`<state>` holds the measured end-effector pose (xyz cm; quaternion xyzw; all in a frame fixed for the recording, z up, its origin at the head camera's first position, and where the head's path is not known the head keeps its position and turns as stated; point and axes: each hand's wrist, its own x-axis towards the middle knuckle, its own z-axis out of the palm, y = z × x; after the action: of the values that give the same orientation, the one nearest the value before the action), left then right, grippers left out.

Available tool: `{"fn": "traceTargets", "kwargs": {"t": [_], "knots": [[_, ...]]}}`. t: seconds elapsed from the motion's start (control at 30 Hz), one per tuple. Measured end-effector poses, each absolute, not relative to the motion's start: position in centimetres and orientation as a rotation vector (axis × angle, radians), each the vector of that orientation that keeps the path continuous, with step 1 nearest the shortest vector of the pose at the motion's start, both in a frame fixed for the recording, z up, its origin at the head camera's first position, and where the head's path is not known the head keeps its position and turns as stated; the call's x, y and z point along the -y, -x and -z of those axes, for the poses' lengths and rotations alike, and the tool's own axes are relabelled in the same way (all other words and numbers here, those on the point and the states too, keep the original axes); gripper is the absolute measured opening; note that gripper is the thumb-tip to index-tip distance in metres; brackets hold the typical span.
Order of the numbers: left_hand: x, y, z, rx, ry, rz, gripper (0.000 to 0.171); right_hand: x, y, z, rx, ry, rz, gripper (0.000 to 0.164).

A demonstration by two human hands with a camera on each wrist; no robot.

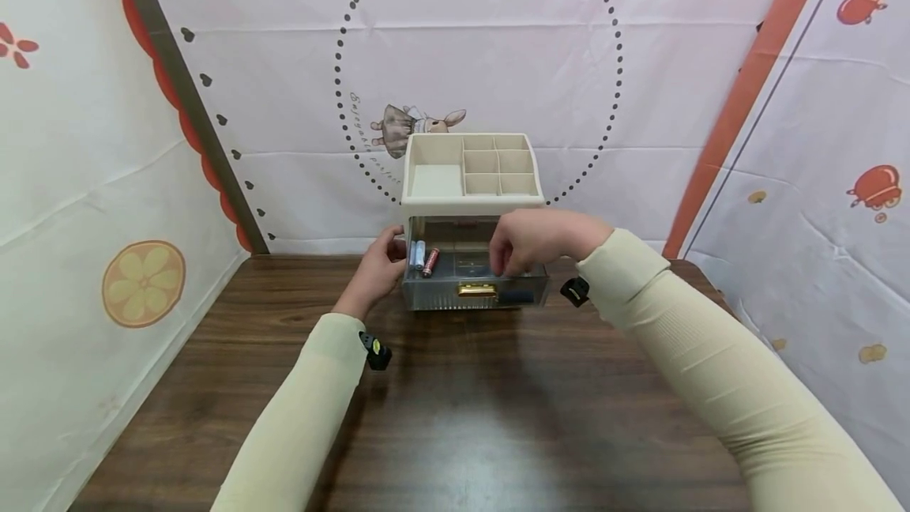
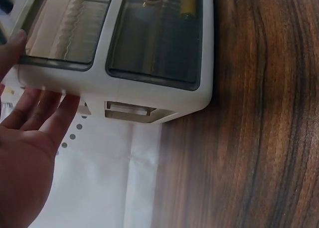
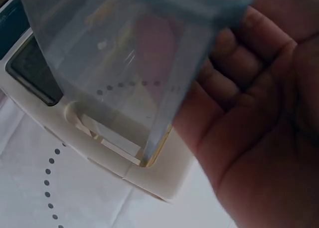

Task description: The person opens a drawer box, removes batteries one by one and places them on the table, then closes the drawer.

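Observation:
A cream desktop organizer (image 1: 475,201) stands at the back of the table, its clear top drawer (image 1: 441,296) pulled out. Inside the drawer's left part lie a red battery (image 1: 430,262) and light blue batteries (image 1: 420,254). My left hand (image 1: 375,271) holds the organizer's left side, with the thumb (image 2: 15,43) by the front and the other fingers along the side wall. Over the drawer's right part, my right hand (image 1: 529,242) reaches down with curled fingers. The right wrist view shows its palm (image 3: 259,118) outside the clear drawer wall; I cannot tell whether the fingertips hold anything.
Open compartments (image 1: 498,163) divide the organizer's top. Two lower drawers with dark clear fronts (image 2: 154,43) are closed. The dark wooden table (image 1: 462,417) stretches toward me, and a printed white cloth (image 1: 476,62) hangs close behind the organizer.

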<state>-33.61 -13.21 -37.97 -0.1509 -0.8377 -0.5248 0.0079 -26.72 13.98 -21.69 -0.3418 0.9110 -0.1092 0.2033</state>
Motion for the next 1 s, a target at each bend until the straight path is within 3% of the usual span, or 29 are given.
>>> {"fn": "traceTargets", "kwargs": {"t": [0.7, 1.0], "knots": [[13.0, 33.7, 38.1, 2.681, 0.534, 1.286, 0.06, -12.6, 27.8, 23.4, -2.454, 0.941, 0.107, 0.032], [13.2, 33.9, 37.9, 2.734, 0.528, 1.266, 0.05, -12.3, 27.7, 23.4, -2.461, 0.913, 0.052, 0.032]]}}
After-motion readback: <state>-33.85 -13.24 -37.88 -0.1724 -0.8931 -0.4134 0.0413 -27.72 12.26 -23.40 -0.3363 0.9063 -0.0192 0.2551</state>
